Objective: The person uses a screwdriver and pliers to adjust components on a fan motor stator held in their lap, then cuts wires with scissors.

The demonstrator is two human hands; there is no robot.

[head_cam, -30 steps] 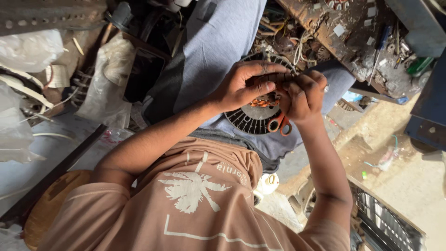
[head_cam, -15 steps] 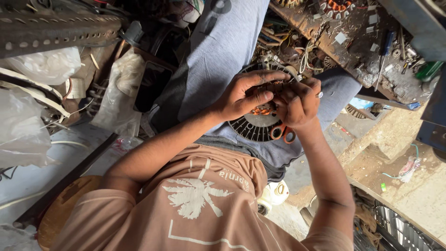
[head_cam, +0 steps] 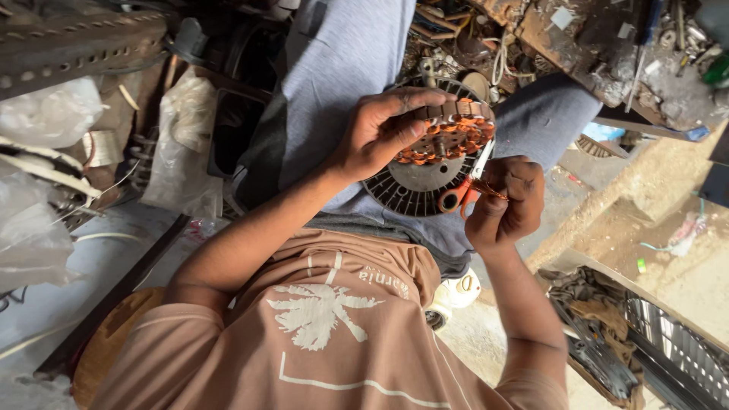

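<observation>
Surroundings only. Perforated metal strip [head_cam: 76, 42] lies across the top left corner, dusty grey. Below it, clear plastic bags [head_cam: 49, 114], crumpled, with a second pale bag [head_cam: 186, 144] hanging just right of them. White cables [head_cam: 45, 171] run across the left edge. Cluttered workbench [head_cam: 607, 53] at top right carries loose wires, scraps and small tools, too jumbled to separate. Dark rags [head_cam: 592, 326] are heaped at lower right, beside a ribbed metal grille [head_cam: 680, 345]. Sandy concrete floor [head_cam: 683, 266] is littered with bits of paper. A white round object [head_cam: 456, 292] sits on the floor.
</observation>
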